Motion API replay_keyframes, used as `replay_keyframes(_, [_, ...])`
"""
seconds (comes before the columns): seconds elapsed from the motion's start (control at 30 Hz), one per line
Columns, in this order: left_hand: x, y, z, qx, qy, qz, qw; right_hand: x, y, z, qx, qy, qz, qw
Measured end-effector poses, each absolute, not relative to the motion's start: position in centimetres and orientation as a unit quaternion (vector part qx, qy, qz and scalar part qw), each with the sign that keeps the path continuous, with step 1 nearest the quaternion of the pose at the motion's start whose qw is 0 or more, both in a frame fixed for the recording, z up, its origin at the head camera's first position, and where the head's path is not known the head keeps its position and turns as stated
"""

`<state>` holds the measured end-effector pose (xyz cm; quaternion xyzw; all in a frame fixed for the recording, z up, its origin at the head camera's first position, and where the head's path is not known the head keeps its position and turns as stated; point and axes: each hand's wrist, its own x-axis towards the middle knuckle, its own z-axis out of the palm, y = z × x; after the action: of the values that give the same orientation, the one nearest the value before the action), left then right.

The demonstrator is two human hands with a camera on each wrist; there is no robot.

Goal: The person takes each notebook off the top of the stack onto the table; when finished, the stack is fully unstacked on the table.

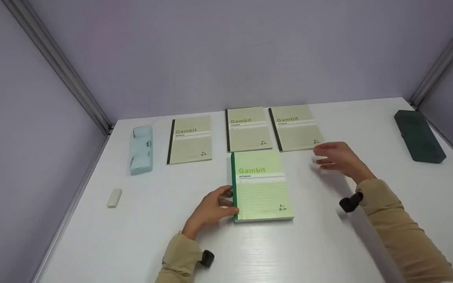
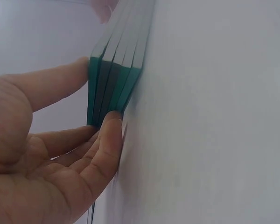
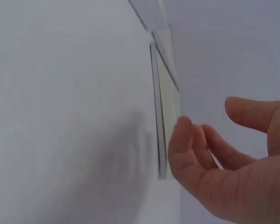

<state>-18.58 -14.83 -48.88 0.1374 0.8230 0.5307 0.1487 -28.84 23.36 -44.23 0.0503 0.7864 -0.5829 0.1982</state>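
A stack of several notebooks (image 1: 262, 200), with a light green Gambit cover on top, lies at the middle of the table. Its green and dark spines show in the left wrist view. My left hand (image 1: 210, 208) grips the stack at the spine side, the thumb on the top cover's edge and the fingers against the spines. Over to the right, my right hand (image 1: 338, 159) hovers by the lower right corner of a beige notebook (image 1: 295, 131). Its fingers are loosely curled with nothing between them and the thumb.
Two more beige notebooks, one in the middle (image 1: 249, 135) and one at left (image 1: 191, 145), lie along the back. A light blue pencil case (image 1: 142, 151) and white eraser (image 1: 114, 197) are at left. A dark green case (image 1: 419, 135) lies far right.
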Motion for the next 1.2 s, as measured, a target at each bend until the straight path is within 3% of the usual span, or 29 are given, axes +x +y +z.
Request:
replay_keyframes(0.37, [-18.6, -15.0, -48.4, 0.147, 0.812, 0.539, 0.169, -20.9, 18.1, -46.1, -0.059, 0.789, -0.514, 0.332])
replay_keyframes(0.97, [-18.5, -14.6, -48.9, 0.130, 0.823, 0.524, 0.178, -18.9, 17.9, -47.4, -0.096, 0.763, -0.560, 0.308])
replay_keyframes(1.2, [-18.3, -14.2, -48.6, 0.143, 0.840, 0.501, 0.152, -19.1, 18.2, -47.2, -0.092, 0.758, -0.564, 0.313])
